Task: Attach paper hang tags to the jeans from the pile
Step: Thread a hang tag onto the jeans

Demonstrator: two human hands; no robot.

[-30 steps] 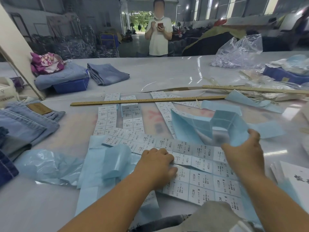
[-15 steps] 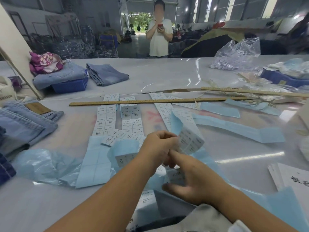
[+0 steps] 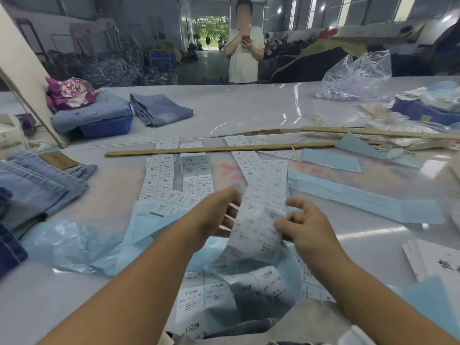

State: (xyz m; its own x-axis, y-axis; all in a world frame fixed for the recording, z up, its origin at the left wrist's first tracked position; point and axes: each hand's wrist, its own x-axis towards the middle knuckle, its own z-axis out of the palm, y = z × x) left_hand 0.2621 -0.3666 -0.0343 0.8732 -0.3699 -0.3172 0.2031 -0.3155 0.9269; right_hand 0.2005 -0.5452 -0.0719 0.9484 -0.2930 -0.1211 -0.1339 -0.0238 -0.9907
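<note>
Both hands up over the table [image 3: 249,113], holding one long strip of white printed labels [image 3: 261,207] between them, strip blurred and lifted off the surface. Left hand [image 3: 219,215] grips its left edge, fingers spread behind the paper; right hand [image 3: 306,227] pinches the right edge. More label sheets [image 3: 159,175] lie flat beyond, under a wooden ruler [image 3: 219,149]. Blue backing paper [image 3: 361,197] scattered around. Folded jeans [image 3: 37,185] stacked at far left edge, more jeans [image 3: 159,108] further back.

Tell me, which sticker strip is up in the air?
The strip held between the left hand and right hand; the other strips lie flat on the table.
</note>
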